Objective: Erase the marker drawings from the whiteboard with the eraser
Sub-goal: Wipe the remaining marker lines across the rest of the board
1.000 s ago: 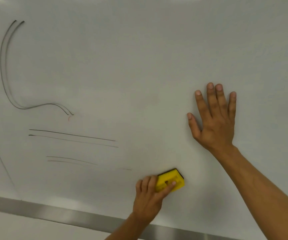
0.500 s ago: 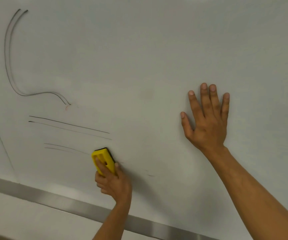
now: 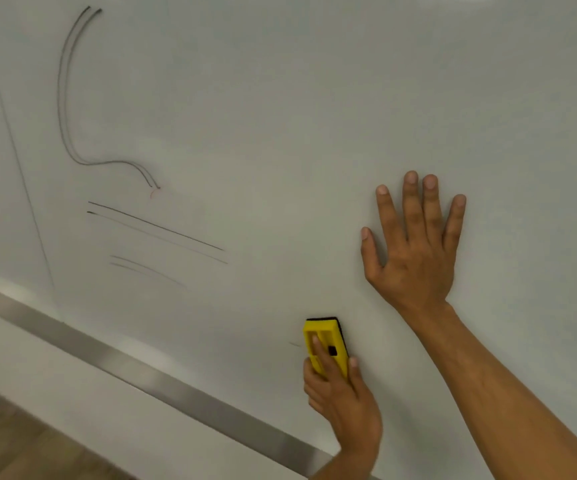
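Note:
The whiteboard (image 3: 297, 98) fills most of the view. A yellow eraser (image 3: 328, 337) with a black pad lies flat against the board low in the middle, and my left hand (image 3: 342, 400) grips it from below, a finger along its back and the thumb on its right side. My right hand (image 3: 415, 251) presses flat on the board up and to the right, fingers spread. A double curved marker line (image 3: 63, 98) runs down the upper left. Below it are two long slanted lines (image 3: 157, 232) and two fainter short ones (image 3: 146, 271). A tiny mark (image 3: 294, 344) sits just left of the eraser.
A metal strip (image 3: 162, 379) runs diagonally along the board's lower edge. Below it are a white wall band (image 3: 37, 382) and brown floor (image 3: 10, 445). A thin straight seam (image 3: 13, 150) crosses the board at the far left.
My left hand has slid the eraser to the right along the board's lower part, away from the short lines. The view has shifted. My right hand still rests flat on the board.

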The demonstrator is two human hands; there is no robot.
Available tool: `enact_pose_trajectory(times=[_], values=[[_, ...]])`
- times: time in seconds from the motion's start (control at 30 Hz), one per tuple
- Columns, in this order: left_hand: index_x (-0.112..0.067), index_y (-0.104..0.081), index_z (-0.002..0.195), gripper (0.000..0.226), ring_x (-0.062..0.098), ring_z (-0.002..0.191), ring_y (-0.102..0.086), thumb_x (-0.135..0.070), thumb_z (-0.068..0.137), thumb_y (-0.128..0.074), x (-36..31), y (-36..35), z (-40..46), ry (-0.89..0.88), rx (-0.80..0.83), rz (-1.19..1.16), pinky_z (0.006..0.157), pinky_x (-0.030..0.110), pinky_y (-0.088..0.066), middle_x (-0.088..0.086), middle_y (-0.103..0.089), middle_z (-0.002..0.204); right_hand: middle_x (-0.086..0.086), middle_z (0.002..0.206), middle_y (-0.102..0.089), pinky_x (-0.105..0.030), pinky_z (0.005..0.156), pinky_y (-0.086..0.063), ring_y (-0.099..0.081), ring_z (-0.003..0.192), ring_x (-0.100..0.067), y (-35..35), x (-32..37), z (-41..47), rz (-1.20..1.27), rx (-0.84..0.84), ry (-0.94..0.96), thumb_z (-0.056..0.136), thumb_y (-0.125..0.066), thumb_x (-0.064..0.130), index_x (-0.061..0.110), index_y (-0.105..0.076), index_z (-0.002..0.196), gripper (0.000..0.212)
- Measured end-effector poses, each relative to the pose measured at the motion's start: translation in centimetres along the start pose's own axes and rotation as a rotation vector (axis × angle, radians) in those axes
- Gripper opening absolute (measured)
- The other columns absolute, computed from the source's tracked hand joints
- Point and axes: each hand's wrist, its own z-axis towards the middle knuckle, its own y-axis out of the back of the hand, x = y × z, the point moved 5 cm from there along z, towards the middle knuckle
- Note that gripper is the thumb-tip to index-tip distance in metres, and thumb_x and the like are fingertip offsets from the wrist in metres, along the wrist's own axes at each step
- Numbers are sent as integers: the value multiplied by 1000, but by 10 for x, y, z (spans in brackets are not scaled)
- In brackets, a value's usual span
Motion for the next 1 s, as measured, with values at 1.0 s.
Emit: enact_pose_trajectory(times=[1.0], values=[[-39, -11, 153, 69, 37, 128, -35, -47, 91, -40, 12, 12, 44, 167, -348, -137, 108, 50, -25, 21, -37, 140, -18, 160, -28, -60, 121, -5, -22, 149, -35, 13, -31, 5, 56, 40, 91, 101, -42, 40, 12, -38, 152, 58]])
